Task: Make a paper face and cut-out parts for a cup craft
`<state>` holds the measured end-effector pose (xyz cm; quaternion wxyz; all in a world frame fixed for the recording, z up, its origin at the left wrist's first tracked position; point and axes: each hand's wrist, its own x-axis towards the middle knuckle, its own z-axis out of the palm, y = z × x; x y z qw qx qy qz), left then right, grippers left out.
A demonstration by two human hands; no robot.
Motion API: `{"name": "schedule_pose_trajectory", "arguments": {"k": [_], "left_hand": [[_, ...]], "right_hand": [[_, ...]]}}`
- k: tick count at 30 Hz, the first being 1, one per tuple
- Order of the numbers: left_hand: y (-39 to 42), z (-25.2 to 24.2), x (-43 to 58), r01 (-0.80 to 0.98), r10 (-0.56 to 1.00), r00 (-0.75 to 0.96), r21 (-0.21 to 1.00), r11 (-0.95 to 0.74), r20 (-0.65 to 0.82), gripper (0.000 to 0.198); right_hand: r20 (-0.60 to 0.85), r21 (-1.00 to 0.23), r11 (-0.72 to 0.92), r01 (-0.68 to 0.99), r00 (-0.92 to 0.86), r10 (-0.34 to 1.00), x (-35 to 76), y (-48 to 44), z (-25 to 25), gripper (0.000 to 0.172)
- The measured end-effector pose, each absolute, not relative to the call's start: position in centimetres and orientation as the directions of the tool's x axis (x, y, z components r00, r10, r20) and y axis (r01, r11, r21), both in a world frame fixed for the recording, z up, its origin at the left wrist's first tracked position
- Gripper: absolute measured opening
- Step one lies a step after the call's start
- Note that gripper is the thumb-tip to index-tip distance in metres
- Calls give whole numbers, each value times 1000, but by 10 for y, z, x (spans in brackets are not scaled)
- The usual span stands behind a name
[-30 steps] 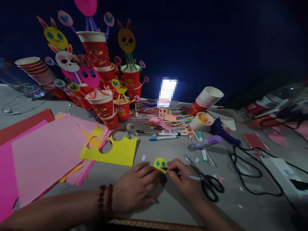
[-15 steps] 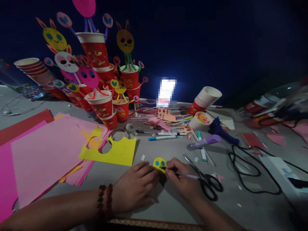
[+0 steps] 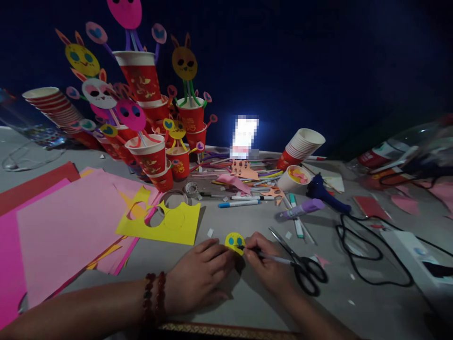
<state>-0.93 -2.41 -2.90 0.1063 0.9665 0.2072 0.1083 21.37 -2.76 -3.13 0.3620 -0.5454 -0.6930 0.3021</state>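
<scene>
A small yellow paper circle point(image 3: 234, 241) with two blue eyes lies on the grey table. My left hand point(image 3: 198, 278) rests flat beside it, fingers stretched out, fingertips pressing its left edge. My right hand point(image 3: 269, 267) pinches a thin pen point(image 3: 274, 258) whose dark tip touches the circle's face. A beaded bracelet point(image 3: 155, 298) sits on my left wrist.
Black scissors point(image 3: 300, 264) lie just right of my right hand. A yellow sheet point(image 3: 177, 224) with round cut-outs and pink sheets point(image 3: 67, 226) lie to the left. Red paper cups with bunny faces point(image 3: 148, 151), markers point(image 3: 239, 204), a glue stick point(image 3: 300, 208), black cable point(image 3: 361, 250) and stacked cups point(image 3: 300, 146) surround them.
</scene>
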Motion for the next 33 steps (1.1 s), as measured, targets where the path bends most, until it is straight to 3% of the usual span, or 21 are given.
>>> {"name": "schedule_pose_trajectory", "arguments": {"k": [33], "left_hand": [[-24, -28, -9, 385, 428, 895, 266, -884, 127, 61]], "right_hand": [[156, -811, 208, 547, -140, 978, 212, -27, -24, 14]]}}
